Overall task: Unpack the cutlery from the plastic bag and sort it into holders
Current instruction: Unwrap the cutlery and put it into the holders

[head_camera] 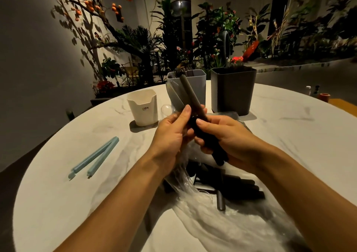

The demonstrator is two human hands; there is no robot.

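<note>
Both hands meet above the table's middle around a bundle of dark-handled cutlery (190, 92). My left hand (173, 134) pinches it from the left, thumb up along the handles. My right hand (222, 134) grips the lower part, fingers curled round it. One long grey handle sticks up toward the light grey holder (195, 89), which has fork tines showing at its rim. A dark grey holder (233, 91) stands to its right, a white holder (144, 110) to its left. The clear plastic bag (212, 209) lies below my hands with several dark cutlery pieces (239, 188) inside.
A light blue bag clip (96, 156) lies open on the white marble table (77, 194) at the left. A clear round object (166, 110) sits beside the white holder. Small bottles and an orange cup (323, 96) stand at the far right edge. Plants fill the background.
</note>
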